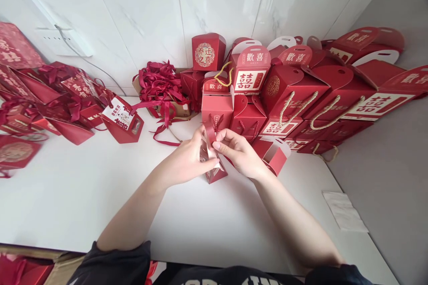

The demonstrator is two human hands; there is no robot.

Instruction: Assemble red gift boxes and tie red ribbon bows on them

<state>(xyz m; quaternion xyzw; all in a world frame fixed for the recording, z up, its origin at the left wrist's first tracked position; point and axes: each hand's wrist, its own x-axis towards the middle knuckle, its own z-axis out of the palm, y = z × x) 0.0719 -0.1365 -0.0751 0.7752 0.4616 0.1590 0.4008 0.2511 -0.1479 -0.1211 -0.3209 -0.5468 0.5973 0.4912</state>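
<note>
A small red gift box (pixel 216 175) with a pale, printed front stands on the white table between my two hands. My left hand (pixel 187 160) closes round its upper left side, thumb lying across the front. Above the box rises a shiny red ribbon (pixel 210 132), bent into a narrow loop. My right hand (pixel 239 151) pinches this ribbon between thumb and fingertips, close to the left fingers. The top of the box is partly covered by my fingers, so how the ribbon passes through it is hidden.
Stacked red gift boxes (pixel 294 93), some with rope handles, fill the back right. Loose ribbons (pixel 162 82) overflow a cardboard box (pixel 182 109) behind my left hand. Several ribboned boxes (pixel 122 118) stand at left. A red box (pixel 276 156) lies beside my right wrist.
</note>
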